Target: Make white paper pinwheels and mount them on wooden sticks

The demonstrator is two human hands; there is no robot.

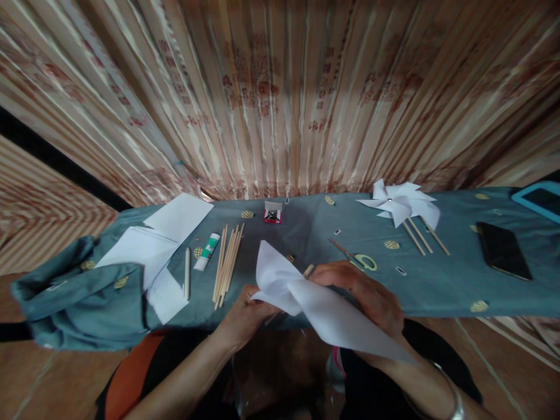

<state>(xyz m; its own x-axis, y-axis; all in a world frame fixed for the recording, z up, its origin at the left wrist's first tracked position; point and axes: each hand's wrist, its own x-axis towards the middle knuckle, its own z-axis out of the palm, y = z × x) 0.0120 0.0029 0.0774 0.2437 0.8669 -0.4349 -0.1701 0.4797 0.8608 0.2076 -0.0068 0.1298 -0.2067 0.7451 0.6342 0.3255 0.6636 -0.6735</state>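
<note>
A white paper pinwheel (284, 286) is held over the front edge of the table, one long blade reaching toward my right wrist. My left hand (247, 315) pinches its left side. Behind the paper runs a thin wooden stick (308, 270), mostly hidden, its tip showing at the upper right. The fingers of my right hand (367, 291) are curled at that tip, partly covered by the blade. Beyond my hands lie a bundle of wooden sticks (228, 265), a small red box (273, 213) of dark pins or tacks, and scissors (359, 259) with light green handles.
Paper sheets (161, 245), a white pen (187, 274) and a glue tube (207, 252) lie on the left of the cloth-covered table (306, 216). At the right are finished-looking pinwheels (405, 201) on sticks, a phone (503, 249) and a blue-framed tablet (540, 198). Curtains (280, 99) hang behind.
</note>
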